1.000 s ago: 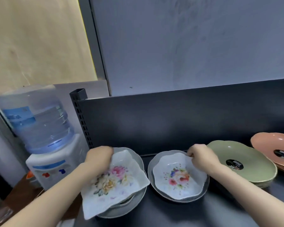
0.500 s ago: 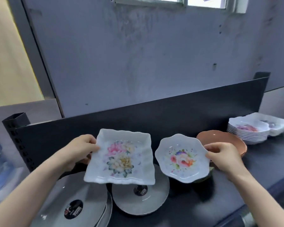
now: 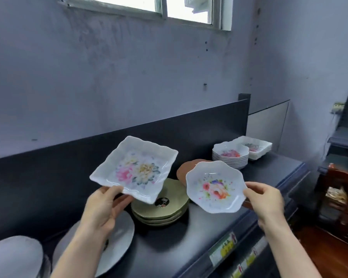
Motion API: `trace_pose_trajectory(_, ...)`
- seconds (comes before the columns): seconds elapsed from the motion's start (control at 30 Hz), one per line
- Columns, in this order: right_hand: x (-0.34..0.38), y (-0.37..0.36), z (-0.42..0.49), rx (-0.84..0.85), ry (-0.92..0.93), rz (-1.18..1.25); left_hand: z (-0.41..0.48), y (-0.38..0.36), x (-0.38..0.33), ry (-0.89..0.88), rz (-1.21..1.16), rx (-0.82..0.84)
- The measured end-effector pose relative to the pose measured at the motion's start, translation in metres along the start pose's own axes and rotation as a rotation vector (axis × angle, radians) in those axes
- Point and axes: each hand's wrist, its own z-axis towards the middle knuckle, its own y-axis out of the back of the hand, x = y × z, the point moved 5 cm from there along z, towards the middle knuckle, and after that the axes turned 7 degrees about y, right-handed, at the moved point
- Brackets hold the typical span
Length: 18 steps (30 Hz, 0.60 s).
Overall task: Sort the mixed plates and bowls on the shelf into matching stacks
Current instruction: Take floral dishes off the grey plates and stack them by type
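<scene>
Hands grip dishes: left hand (image 3: 103, 207) square floral plate (image 3: 136, 169), right hand (image 3: 266, 201) scalloped floral bowl (image 3: 215, 186).

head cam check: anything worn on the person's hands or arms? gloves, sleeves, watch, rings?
Nothing visible. The left hand and right hand are bare: no gloves, no rings that show. The left forearm and right forearm show no sleeves, watch or bands down to the frame edge.
</scene>
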Motion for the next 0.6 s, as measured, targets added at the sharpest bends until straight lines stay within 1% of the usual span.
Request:
trace_pose_trajectory(0.13,-0.027,0.044,0.014,-0.082,-0.056,0.068,-0.016,-0.061,0.056,0.008,-0.167,-0.009)
trace_pose_trajectory(0.27,-0.043,0.087,0.029,-0.121,-0.093,0.115,-0.031,-0.12,0.103,0.016,-0.281,-0.038)
trace_pose_trajectory(0.43,-0.055,0.144,0.056,-0.175,-0.121,0.119,-0.041,-0.178,0.144,0.013,-0.335,-0.1)
trace_pose_trajectory(0.6,-0.066,0.195,0.075,-0.165,-0.13,0.09,-0.051,-0.224,0.179,0.019,-0.365,-0.094)
